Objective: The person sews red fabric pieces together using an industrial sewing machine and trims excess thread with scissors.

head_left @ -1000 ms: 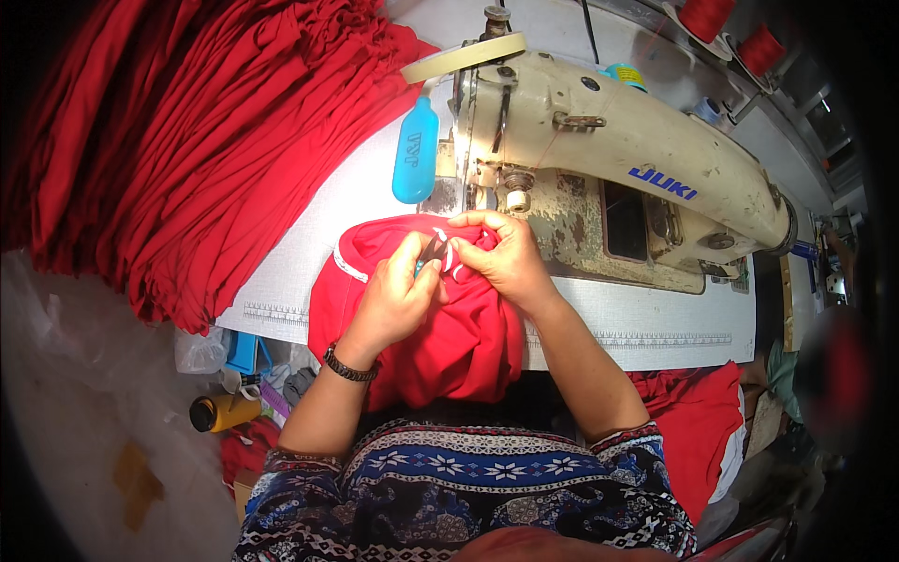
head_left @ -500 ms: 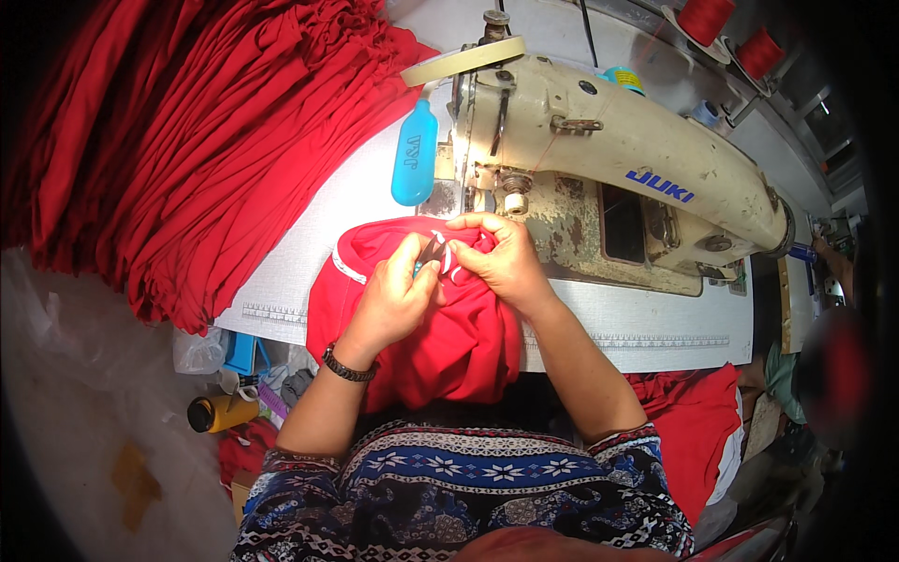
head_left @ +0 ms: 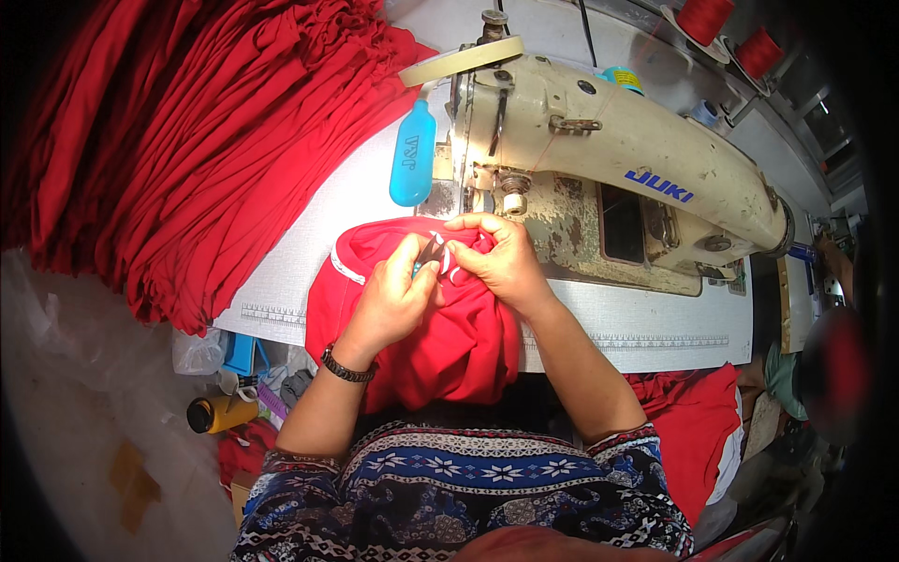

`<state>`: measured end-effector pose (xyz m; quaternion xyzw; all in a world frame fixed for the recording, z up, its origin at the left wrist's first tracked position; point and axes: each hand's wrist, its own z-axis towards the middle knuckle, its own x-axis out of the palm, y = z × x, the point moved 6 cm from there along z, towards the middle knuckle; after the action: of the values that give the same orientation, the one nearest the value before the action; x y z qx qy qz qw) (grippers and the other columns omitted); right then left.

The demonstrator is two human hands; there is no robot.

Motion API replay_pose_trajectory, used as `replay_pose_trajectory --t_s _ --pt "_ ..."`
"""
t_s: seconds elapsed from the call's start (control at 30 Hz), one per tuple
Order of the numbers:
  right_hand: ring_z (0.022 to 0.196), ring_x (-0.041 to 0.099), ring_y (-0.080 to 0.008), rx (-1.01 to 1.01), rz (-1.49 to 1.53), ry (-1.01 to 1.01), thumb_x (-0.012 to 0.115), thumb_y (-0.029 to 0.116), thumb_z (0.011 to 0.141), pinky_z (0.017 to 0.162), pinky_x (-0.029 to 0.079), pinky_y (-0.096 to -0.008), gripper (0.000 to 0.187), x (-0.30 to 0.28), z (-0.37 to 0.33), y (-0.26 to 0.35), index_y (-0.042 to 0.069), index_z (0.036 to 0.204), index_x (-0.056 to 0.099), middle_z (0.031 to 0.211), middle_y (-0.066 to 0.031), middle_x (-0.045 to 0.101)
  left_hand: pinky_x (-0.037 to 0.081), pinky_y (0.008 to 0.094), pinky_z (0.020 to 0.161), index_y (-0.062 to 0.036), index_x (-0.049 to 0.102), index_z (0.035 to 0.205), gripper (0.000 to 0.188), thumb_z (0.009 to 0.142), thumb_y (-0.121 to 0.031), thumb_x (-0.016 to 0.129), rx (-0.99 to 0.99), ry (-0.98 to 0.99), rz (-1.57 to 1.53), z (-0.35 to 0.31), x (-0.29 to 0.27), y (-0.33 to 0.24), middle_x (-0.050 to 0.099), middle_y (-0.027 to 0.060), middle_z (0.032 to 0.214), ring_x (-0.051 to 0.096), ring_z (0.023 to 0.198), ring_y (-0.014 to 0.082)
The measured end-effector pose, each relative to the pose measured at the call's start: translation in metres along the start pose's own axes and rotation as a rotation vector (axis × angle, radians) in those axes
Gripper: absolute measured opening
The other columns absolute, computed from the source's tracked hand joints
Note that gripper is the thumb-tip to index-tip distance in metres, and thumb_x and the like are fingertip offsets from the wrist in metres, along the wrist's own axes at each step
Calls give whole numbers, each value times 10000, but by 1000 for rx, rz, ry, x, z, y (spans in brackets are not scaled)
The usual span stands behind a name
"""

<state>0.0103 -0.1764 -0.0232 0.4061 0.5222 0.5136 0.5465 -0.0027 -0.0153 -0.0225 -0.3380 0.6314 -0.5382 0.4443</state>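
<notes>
A red garment [head_left: 412,347] with a white band along its edge hangs over the table's front edge, close to the sewing machine's needle area. My left hand [head_left: 398,290] is closed around small thread snips [head_left: 432,251]; their dark blades point up at the white trim, and a bit of teal handle shows between the fingers. My right hand [head_left: 506,262] pinches the red cloth and its white edging right beside the blades. The exact spot between blade tips and cloth is too small to make out.
The cream sewing machine [head_left: 609,131] stands just beyond my hands, with a blue paddle-shaped piece [head_left: 413,155] and a tape roll [head_left: 462,62] at its left end. A big pile of red cloth [head_left: 215,140] fills the left. Red thread cones [head_left: 758,52] stand at the back right.
</notes>
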Motion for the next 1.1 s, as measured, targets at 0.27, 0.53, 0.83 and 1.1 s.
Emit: replay_pose_trajectory --t_s 0.27,0.53,0.83,1.1 --pt "862 622 -41 -73 15 2 718 -2 900 755 529 -206 206 1 1 -3 -13 1104 695 1000 -12 710 511 364 597 -2 524 985 82 989 -84 526 2 -20 -5 2 2 6 656 133 680 676 626 232" --pt "860 635 -46 81 41 33 717 1 906 743 544 -208 213 1 0 -6 -38 1111 676 992 -42 711 535 428 687 10 546 1056 132 956 -66 587 160 -199 207 -8 3 -17 667 199 815 684 747 360" --pt "856 662 -80 51 51 35 720 19 911 731 584 -233 219 -2 1 -5 -35 1120 679 1048 -56 689 533 342 695 -4 587 1165 276 916 -76 684 276 -287 361 -15 6 -25 683 145 934 686 775 237" --pt "861 667 -93 109 170 95 724 8 906 736 584 -231 234 0 1 -4 -29 1131 670 1047 -53 672 537 329 711 3 604 1127 229 923 -60 685 260 -307 284 -13 2 -13 697 138 938 691 800 213"
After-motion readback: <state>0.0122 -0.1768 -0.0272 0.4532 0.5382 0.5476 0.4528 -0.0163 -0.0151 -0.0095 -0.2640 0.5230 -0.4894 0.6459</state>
